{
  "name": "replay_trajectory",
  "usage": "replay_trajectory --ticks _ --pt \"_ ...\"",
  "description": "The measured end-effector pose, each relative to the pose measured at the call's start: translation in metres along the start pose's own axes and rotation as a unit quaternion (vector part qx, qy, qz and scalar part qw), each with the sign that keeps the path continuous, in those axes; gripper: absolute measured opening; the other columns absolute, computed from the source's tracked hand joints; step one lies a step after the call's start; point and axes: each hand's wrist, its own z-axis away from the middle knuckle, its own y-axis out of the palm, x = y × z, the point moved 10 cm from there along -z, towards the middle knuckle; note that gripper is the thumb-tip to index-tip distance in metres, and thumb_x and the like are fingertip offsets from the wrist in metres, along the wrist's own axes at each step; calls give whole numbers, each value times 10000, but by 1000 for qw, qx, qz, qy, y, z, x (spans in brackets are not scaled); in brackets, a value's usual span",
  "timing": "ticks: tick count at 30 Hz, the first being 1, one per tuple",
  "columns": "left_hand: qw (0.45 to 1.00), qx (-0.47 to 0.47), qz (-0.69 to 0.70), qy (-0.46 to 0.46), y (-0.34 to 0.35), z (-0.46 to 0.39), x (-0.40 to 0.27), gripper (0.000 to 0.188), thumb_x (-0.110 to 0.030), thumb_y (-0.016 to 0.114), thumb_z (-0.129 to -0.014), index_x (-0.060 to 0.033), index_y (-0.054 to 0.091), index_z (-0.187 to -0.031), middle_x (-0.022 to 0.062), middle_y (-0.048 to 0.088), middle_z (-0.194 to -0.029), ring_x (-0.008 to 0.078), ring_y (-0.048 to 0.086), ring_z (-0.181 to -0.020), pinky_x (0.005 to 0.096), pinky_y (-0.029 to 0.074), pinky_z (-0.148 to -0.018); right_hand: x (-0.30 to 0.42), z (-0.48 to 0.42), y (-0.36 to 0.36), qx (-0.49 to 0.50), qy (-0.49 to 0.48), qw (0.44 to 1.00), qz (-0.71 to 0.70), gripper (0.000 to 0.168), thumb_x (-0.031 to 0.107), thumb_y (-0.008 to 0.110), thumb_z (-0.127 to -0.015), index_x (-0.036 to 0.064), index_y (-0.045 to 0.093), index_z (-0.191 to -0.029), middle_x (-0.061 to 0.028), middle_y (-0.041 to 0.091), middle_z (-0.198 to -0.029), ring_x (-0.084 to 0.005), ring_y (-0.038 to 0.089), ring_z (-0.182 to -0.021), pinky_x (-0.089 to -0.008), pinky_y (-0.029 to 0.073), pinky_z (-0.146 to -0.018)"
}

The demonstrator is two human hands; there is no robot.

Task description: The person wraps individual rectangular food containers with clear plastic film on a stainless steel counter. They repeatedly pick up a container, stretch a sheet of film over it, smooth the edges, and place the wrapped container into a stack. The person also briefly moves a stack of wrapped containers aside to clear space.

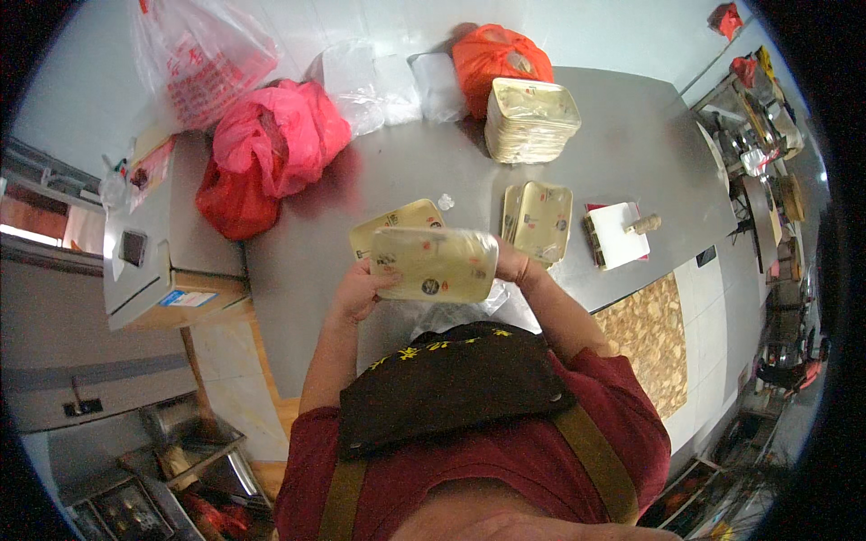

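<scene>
A shallow cream-yellow food tray [440, 267], printed with small marks and covered with clear film, is held level above the table's near edge. My left hand [362, 287] grips its left end, thumb on top. At the tray's right end is my right hand [512, 260], its fingers hidden behind the tray. Beneath and behind the held tray lies another yellow tray [406, 218]. A short stack of such trays [544, 216] rests to the right. Clear plastic film or bags [500, 304] lie between the tray and my apron.
A tall stack of trays [534, 128] stands by an orange plastic bag [497, 54]. Pink and red bags [284, 142] sit at the left, clear bags [372, 84] along the wall. A white square object [614, 237] lies on the grey table [609, 149] at right.
</scene>
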Motion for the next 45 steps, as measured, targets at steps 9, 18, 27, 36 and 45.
replay_trajectory --ticks 9,18,27,36,45 --pt "921 19 -375 103 2 -5 -32 281 -56 622 -780 -15 576 -1054 48 628 -949 116 572 -807 287 462 -744 54 9 22 75 157 985 20 368 260 558 -858 37 535 -1150 -20 608 -982 -118 561 -846 -278 465 -754" --pt "963 -171 17 208 50 6 -25 381 -84 566 -846 -21 449 -1203 116 572 -1084 186 585 -905 308 507 -770 4 6 3 -210 70 925 -310 301 159 501 -869 -24 516 -1107 -119 605 -982 -251 607 -874 -391 513 -769" --pt "965 -131 -103 205 49 -34 28 261 -39 532 -847 21 506 -1100 106 587 -1042 178 578 -903 283 487 -761 -8 30 -39 -311 -3 881 -356 286 94 488 -880 27 491 -1158 -98 592 -1041 -236 592 -904 -365 507 -775" --pt "970 -43 -79 227 54 -50 6 269 -138 504 -881 -13 524 -1118 93 592 -1055 184 591 -895 320 507 -764 -6 39 1 -245 78 906 -337 337 120 531 -857 -21 475 -1158 -125 589 -1035 -232 604 -865 -367 509 -766" --pt "980 22 161 115 73 -48 35 195 -80 545 -857 -24 597 -1036 93 592 -1068 201 609 -897 315 519 -754 -10 24 18 -250 71 869 -421 336 128 485 -893 38 422 -1211 -120 541 -1121 -255 567 -986 -427 497 -830"
